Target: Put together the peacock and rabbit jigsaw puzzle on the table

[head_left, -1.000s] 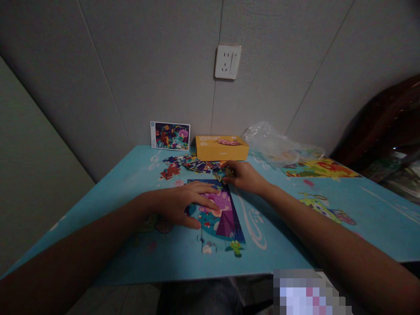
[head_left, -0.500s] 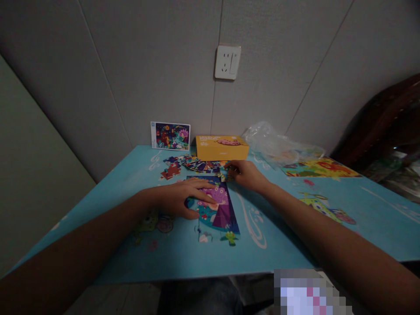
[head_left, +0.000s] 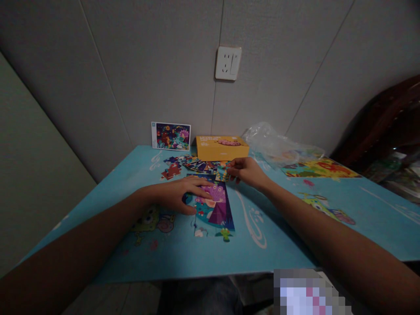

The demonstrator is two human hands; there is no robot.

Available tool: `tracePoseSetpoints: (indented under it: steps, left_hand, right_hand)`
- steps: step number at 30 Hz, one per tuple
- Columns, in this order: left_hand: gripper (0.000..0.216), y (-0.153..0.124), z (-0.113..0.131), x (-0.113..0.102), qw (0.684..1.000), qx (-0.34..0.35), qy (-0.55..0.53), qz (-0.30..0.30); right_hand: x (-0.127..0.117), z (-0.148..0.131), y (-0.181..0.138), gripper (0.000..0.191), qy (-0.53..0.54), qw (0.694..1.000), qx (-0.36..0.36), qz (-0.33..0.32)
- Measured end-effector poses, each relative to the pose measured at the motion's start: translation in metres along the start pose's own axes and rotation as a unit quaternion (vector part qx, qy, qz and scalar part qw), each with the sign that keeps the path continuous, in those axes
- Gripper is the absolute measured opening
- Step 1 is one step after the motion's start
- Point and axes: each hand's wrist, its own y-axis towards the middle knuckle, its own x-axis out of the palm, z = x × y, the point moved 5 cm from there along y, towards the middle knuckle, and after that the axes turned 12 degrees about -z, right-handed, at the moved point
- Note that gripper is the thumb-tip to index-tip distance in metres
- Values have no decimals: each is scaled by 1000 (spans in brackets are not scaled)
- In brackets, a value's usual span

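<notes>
My left hand lies with fingers spread over the left side of a partly joined jigsaw puzzle, which shows a pink sea creature and a purple shape on dark blue. Part of the puzzle is hidden under that hand. At the puzzle's far right corner, my right hand pinches a puzzle piece with yellow and teal colours by its right edge. Just beyond, a spread of loose puzzle pieces lies fanned out, with a joined reddish-brown cluster at its left.
A yellow box stands at the back against the wall, beside an upright picture card. Right of it are a clear plastic bag and a yellow-orange picture sheet. The blue patterned tablecloth covers the table.
The joined puzzle has shifted slightly left and away from me, with my left hand on it. My right hand has moved a little right, and more of its piece shows.
</notes>
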Motion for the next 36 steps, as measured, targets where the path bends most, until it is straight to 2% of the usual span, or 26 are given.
tracePoseSetpoints:
  steps: [2, 7, 13, 16, 17, 19, 21, 22, 25, 28, 32, 36]
  left_hand:
    - [53, 0, -4, -2, 999, -11, -23, 39]
    - [49, -3, -18, -15, 977, -77, -34, 197]
    - [37, -1, -17, -18, 967, -72, 22, 245]
    - [33, -1, -19, -18, 966, -79, 29, 243]
    - [32, 0, -20, -18, 967, -84, 33, 238]
    - [29, 0, -24, -18, 966, -102, 45, 233]
    - [26, -1, -29, -18, 963, -123, 59, 233]
    - [25, -2, -31, -19, 962, -133, 65, 231]
    - [24, -3, -37, -17, 967, -145, 71, 199]
    - [25, -2, -38, -16, 973, -135, 71, 171]
    - [26, -2, -37, -14, 976, -132, 70, 158]
    - [27, -2, -36, -13, 978, -130, 56, 152]
  right_hand:
    - [4, -6, -3, 10, 37, 999, -14, -20]
    - [16, -18, -11, 28, 79, 994, -46, -66]
    - [34, -15, -12, 25, 72, 991, -52, -102]
    - [31, -11, -8, 19, 28, 995, -57, -79]
    - [24, -10, -6, 16, -7, 997, -58, -45]
    - [0, -8, -5, 13, -119, 990, -48, 67]
    - [-28, -5, -6, 14, -238, 957, -5, 166]
    - [-41, -1, -5, 17, -281, 940, 33, 190]
    - [-67, 18, -1, 21, -353, 908, 134, 183]
    - [-77, 40, 5, 22, -378, 890, 211, 143]
    - [-76, 53, 10, 25, -389, 883, 227, 128]
    - [-75, 52, 8, 40, -413, 873, 200, 164]
